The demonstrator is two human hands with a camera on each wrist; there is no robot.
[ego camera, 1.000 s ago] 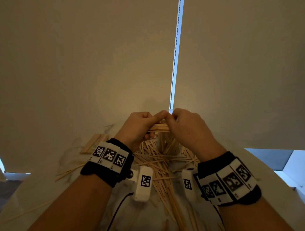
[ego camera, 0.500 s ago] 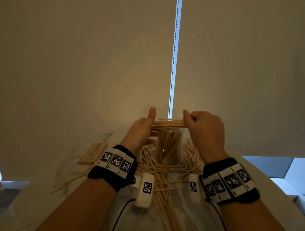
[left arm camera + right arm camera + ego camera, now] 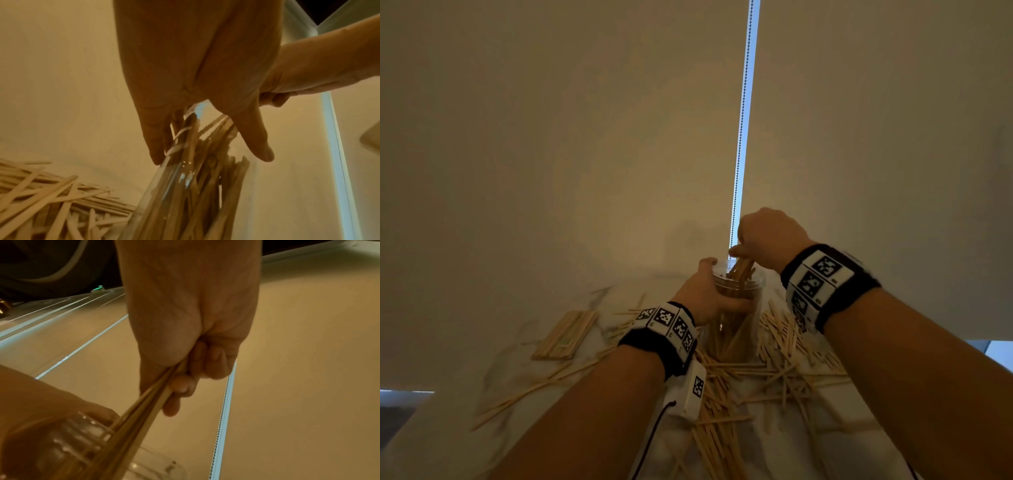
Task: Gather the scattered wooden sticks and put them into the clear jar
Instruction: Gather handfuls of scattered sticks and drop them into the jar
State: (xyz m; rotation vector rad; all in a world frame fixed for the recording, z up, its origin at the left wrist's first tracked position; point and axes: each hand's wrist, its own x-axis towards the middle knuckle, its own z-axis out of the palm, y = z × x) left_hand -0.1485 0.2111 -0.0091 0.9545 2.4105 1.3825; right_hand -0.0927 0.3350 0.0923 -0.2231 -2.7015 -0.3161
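The clear jar (image 3: 736, 329) stands upright on the white marbled table (image 3: 493, 370), holding several wooden sticks. My left hand (image 3: 705, 294) wraps round the jar's upper part; in the left wrist view my left hand (image 3: 205, 113) has thumb and fingers on the jar (image 3: 195, 194). Above the jar's mouth my right hand (image 3: 760, 236) pinches a bundle of sticks (image 3: 739, 269) whose lower ends are inside the jar. In the right wrist view my right hand (image 3: 185, 378) grips the bundle (image 3: 139, 415) over the jar's rim (image 3: 86, 433).
Many loose sticks (image 3: 784, 346) lie scattered round the jar's base and toward me (image 3: 715, 428). A neat flat row of sticks (image 3: 566, 334) lies to the left. A few long sticks (image 3: 524, 397) lie at the front left. A blind with a bead chain (image 3: 743, 120) hangs behind.
Both hands held the bundle level above the jar before. Now my left hand has dropped to grip the jar, and my right hand has tipped the bundle upright into the jar's mouth.
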